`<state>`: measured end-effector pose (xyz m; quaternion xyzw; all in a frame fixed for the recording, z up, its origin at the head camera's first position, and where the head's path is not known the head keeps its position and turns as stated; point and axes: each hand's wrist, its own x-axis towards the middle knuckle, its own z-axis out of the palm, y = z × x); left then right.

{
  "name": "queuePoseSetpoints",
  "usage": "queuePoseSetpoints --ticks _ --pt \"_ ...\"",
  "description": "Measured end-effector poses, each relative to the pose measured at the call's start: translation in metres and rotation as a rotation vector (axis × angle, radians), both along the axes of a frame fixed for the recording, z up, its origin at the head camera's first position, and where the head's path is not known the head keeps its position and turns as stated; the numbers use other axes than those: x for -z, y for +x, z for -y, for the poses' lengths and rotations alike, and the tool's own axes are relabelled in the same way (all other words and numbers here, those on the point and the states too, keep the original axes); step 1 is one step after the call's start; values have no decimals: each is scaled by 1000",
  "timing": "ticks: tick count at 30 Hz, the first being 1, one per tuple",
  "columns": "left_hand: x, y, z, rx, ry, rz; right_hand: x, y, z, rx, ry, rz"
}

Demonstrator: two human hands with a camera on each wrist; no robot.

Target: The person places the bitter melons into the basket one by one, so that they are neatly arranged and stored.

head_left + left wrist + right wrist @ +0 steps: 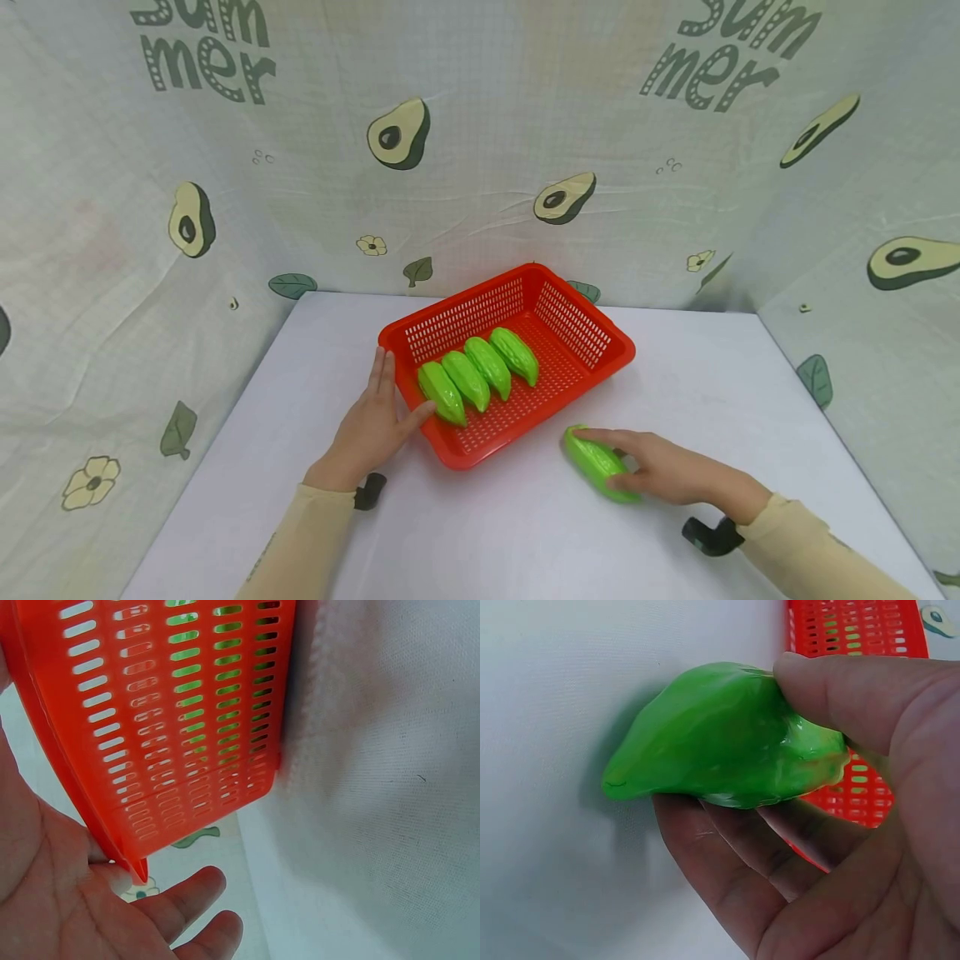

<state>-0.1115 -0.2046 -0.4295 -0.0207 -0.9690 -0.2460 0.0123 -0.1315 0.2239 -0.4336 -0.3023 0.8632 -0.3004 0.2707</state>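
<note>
A red plastic basket [528,421] stands at the middle of the table, several light-green bitter melons [466,380] lined up along its left part. My left hand [367,433] rests on the basket's left rim. Its thumb reaches over the edge near the closest melon while the other fingers lie fairly straight; in the left wrist view two fingers [184,900] extend past the corner of the rim. Right of the basket, my right hand [660,467] holds another bitter melon [712,742] low over the table, thumb on one side and fingers on the other.
A white cloth covers the table [750,400]. Behind it and along both sides hang pale curtains [480,100] printed with avocados, leaves and lettering. Dark wrist-worn devices [712,536] show below both hands.
</note>
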Motion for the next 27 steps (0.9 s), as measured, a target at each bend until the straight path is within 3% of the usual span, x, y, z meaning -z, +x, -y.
queuePoseSetpoints --ticks 10,19,27 --pt "-1 0 0 -4 4 7 -4 0 -14 63 -25 47" --pt "-2 1 -1 2 -1 0 -13 3 -44 102 -35 100" --pt "-2 1 0 1 -2 1 -33 -3 -69 108 -25 93"
